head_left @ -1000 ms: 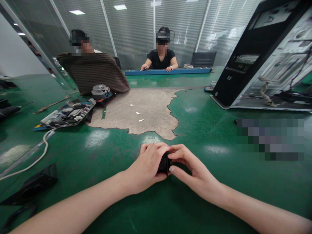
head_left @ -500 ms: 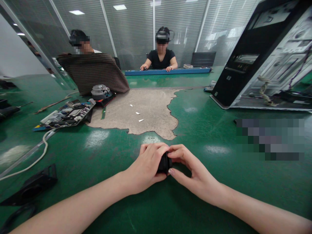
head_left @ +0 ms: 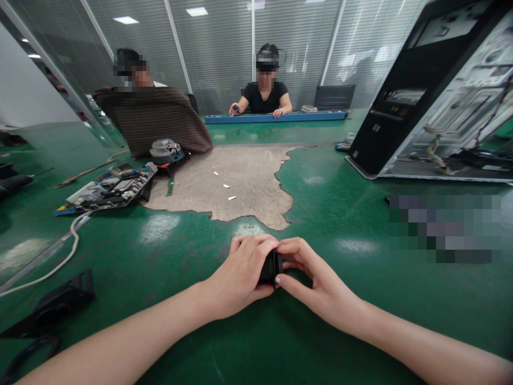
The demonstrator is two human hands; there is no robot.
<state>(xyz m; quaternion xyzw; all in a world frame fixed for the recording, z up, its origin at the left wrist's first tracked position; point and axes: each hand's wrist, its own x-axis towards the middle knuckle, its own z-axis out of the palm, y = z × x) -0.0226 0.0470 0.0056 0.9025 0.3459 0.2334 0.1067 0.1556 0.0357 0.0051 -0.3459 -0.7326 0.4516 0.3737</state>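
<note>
A small black block-like part (head_left: 271, 268) is held between my two hands just above or on the green tabletop; its exact kind is hard to tell. My left hand (head_left: 240, 275) wraps over its left side, with the thumb underneath and the fingers over the top, hiding much of it. From the right, my right hand (head_left: 316, 283) pinches the part's rimmed edge between the thumb below and the fingertips above. Beyond my hands lies a patch of bare grey-brown surface (head_left: 248, 176) in the green coating, with several small white scraps on it.
A circuit board (head_left: 114, 187) and a heatsink-like fan unit (head_left: 166, 152) lie left. At the lower left is a black bracket (head_left: 60, 305). An open computer case (head_left: 401, 96) stands right, near a blurred-out object (head_left: 449, 230). Two people sit across, one behind a brown-covered chair (head_left: 156, 117).
My right fingers have shifted slightly on the black part, and more of its right side shows. My left hand stays in place. The person opposite has slightly raised a hand.
</note>
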